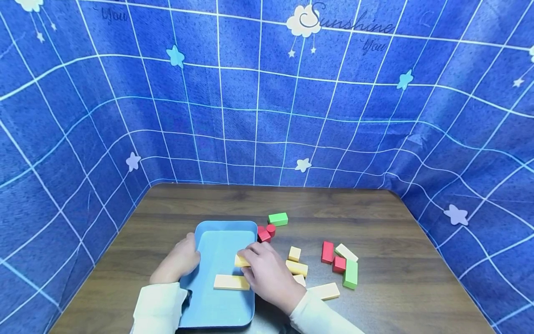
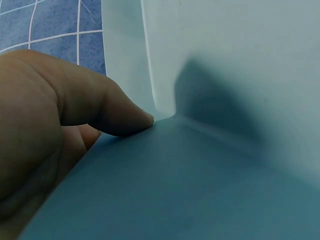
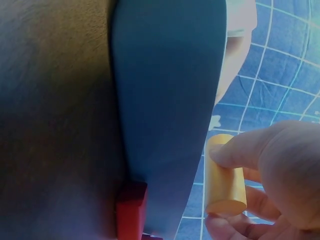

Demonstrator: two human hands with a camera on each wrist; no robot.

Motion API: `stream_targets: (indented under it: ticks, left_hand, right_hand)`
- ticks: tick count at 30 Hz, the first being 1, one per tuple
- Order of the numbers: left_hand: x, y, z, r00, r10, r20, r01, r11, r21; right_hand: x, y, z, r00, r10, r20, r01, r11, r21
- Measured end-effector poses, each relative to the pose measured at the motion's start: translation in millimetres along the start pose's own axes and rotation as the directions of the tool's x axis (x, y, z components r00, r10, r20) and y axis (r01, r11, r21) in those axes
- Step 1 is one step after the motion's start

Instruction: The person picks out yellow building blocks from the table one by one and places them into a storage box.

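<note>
A blue plastic tray (image 1: pixel 217 315) stands on the table. My left hand (image 1: pixel 178 260) grips its left rim; in the left wrist view the thumb (image 2: pixel 107 105) lies over the tray edge (image 2: pixel 125 165), fingers mostly hidden below. Over the tray's right side, my right hand (image 1: pixel 271 273) holds a yellow cylinder block (image 3: pixel 223 185) between thumb and fingers. In the head view only the end of that cylinder (image 1: pixel 241 261) shows. Inside the tray lies a flat yellow rectangular block (image 1: pixel 229 282), its right end close to the right hand.
Right of the tray lie yellow blocks, including a small cube (image 1: pixel 294 253), a cylinder (image 1: pixel 297 268) and a long block (image 1: pixel 327 291). Red blocks (image 1: pixel 264 235) sit beside the tray's upper right corner, near a green block (image 1: pixel 278 219). Farther right are another red block (image 1: pixel 327 252) and green block (image 1: pixel 351 273).
</note>
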State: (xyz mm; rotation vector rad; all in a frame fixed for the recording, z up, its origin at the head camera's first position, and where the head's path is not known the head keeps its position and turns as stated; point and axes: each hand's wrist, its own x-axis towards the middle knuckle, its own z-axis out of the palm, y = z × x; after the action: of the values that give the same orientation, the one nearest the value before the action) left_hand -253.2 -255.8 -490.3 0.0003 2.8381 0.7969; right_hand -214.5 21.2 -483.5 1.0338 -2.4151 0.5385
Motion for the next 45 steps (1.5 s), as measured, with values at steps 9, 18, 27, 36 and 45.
stream_targets:
  ticks: [9, 18, 27, 36, 45]
  left_hand:
    - [-0.1, 1.5, -0.4, 1.0, 0.001, -0.002, -0.001, 1.0, 0.008]
    - [-0.3, 1.3, 0.0, 1.0, -0.006, 0.003, 0.006, 1.0, 0.006]
    - [-0.3, 0.8, 0.0, 1.0, -0.001, -0.004, 0.001, 1.0, 0.007]
    - [-1.5, 0.3, 0.6, 1.0, 0.012, -0.01, -0.012, 1.0, 0.002]
    - [-1.3, 0.1, 0.9, 1.0, 0.012, -0.007, -0.012, 1.0, 0.011]
  right_hand:
    - [0.0, 0.3, 2.0, 1.0, 0.006, 0.004, -0.006, 1.0, -0.001]
    - [0.2, -2.0, 0.4, 0.998, 0.016, 0.054, -0.017, 1.0, 0.021]
    - [0.0, -4.4, 2.4, 0.998, -0.043, 0.041, 0.043, 0.999, -0.007]
    - [-0.5, -4.8, 4.2, 0.997, -0.06, 0.047, 0.061, 0.998, -0.017]
    - [-1.5, -5.4, 5.6, 0.997, -0.069, 0.045, 0.069, 0.998, 0.002]
